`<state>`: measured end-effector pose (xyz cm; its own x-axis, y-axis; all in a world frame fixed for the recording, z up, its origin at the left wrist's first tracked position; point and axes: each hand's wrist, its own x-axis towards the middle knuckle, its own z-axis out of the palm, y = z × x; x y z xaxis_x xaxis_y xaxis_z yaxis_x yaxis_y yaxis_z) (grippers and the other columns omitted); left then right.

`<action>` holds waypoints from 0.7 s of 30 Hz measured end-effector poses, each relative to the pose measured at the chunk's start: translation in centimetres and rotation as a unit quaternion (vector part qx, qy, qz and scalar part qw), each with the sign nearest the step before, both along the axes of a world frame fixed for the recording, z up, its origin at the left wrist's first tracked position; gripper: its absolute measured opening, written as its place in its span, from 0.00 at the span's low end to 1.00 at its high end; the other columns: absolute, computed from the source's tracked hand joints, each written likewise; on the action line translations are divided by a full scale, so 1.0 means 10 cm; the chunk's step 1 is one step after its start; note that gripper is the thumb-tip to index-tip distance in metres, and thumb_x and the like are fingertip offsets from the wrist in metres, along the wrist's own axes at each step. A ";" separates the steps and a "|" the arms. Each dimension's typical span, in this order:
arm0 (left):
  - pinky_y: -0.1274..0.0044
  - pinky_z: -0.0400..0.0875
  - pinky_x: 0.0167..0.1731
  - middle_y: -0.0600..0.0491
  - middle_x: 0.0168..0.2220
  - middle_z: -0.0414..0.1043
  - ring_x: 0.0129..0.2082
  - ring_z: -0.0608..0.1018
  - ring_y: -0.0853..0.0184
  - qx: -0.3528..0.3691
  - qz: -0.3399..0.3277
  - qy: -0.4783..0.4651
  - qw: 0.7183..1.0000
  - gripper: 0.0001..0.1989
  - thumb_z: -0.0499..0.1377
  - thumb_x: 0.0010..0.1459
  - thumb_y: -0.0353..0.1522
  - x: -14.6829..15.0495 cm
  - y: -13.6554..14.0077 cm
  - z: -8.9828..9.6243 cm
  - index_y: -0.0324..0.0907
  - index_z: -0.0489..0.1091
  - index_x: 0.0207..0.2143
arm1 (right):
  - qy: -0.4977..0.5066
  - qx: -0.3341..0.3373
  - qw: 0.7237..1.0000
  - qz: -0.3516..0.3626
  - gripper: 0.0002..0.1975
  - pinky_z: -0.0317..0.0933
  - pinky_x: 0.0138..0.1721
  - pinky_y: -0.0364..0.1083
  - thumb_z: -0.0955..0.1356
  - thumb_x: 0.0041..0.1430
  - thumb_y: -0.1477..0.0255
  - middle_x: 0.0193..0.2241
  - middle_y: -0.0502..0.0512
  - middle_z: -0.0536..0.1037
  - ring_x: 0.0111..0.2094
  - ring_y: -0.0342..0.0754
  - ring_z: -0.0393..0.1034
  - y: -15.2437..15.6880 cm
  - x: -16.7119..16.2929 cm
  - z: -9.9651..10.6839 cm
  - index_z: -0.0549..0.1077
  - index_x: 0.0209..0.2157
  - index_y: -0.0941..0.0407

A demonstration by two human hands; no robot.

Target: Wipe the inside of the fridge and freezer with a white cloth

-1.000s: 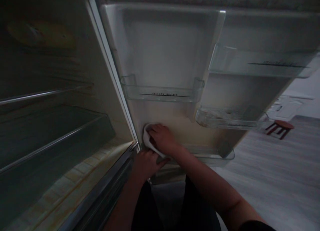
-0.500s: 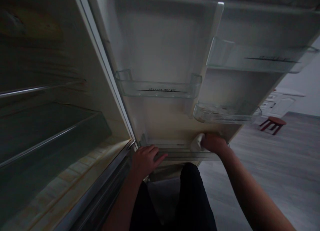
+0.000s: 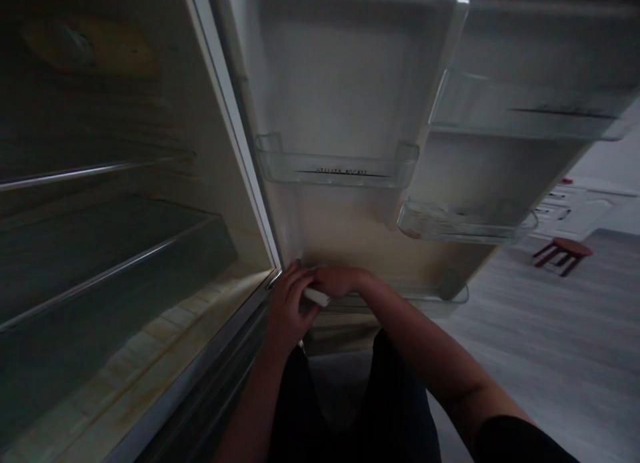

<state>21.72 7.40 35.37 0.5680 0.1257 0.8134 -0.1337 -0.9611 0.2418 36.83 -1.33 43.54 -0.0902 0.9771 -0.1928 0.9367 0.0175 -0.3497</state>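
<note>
A refrigerator door (image 3: 345,223) stands wide open in front of me. My right hand (image 3: 337,281) is closed on a white cloth (image 3: 317,297), down in the left end of the lowest clear door bin (image 3: 410,296). Beside it, my left hand (image 3: 291,306) is curled over the bin's left end near the hinge, thumb in front and fingers behind. The two hands meet there, and the right fingertips are partly hidden behind the left fingers. Folded, the cloth's pale edge shows between the hands.
Higher on the door are a middle bin (image 3: 335,169), a lower right bin (image 3: 460,226) and an upper right bin (image 3: 525,109). On the left is the dark fridge interior with a glass shelf (image 3: 115,249). A reddish stool (image 3: 565,249) stands on the grey floor (image 3: 540,336).
My right hand has carried the cloth leftwards along the bottom bin, from its right part to my left hand. The left fingers have curled more at the bin's end. The view has shifted slightly.
</note>
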 end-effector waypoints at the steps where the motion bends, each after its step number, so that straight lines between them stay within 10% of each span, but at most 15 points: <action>1: 0.56 0.63 0.63 0.42 0.59 0.70 0.67 0.63 0.51 -0.008 -0.007 0.008 1.000 0.25 0.62 0.59 0.34 -0.01 0.01 -0.03 0.42 0.64 0.58 | -0.019 -0.015 1.000 -0.010 0.13 0.64 0.45 0.45 0.62 0.68 0.78 0.45 0.66 0.80 0.41 0.48 0.74 0.06 -0.05 -0.01 0.78 0.43 0.67; 5: 0.55 0.64 0.63 0.43 0.60 0.70 0.70 0.59 0.51 -0.022 -0.005 0.044 0.999 0.24 0.61 0.62 0.37 -0.01 0.01 -0.11 0.43 0.62 0.59 | 0.013 -0.036 0.999 -0.033 0.16 0.64 0.45 0.45 0.59 0.70 0.76 0.46 0.65 0.79 0.41 0.48 0.73 -0.29 0.05 0.04 0.77 0.47 0.65; 14: 0.55 0.67 0.61 0.48 0.54 0.76 0.69 0.60 0.51 0.003 0.002 0.007 1.000 0.09 0.64 0.60 0.37 0.04 -0.01 -0.12 0.45 0.72 0.42 | 0.042 -0.028 0.948 -0.316 0.29 0.64 0.48 0.48 0.54 0.70 0.54 0.45 0.63 0.79 0.46 0.53 0.73 -2.35 0.55 0.08 0.76 0.47 0.59; 21: 0.54 0.65 0.63 0.47 0.57 0.73 0.66 0.66 0.54 -0.110 -0.017 -0.005 0.994 0.09 0.60 0.63 0.36 0.02 -0.10 -0.07 0.46 0.73 0.45 | -0.084 0.315 0.842 -0.431 0.20 0.62 0.43 0.44 0.54 0.72 0.65 0.38 0.61 0.76 0.40 0.49 0.71 -1.86 0.13 0.09 0.72 0.43 0.59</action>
<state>21.92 6.40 34.64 0.5662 0.2824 0.7743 -0.1692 -0.8797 0.4445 38.16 -19.89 44.47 0.6803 0.5793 0.4491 0.7324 -0.5609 -0.3859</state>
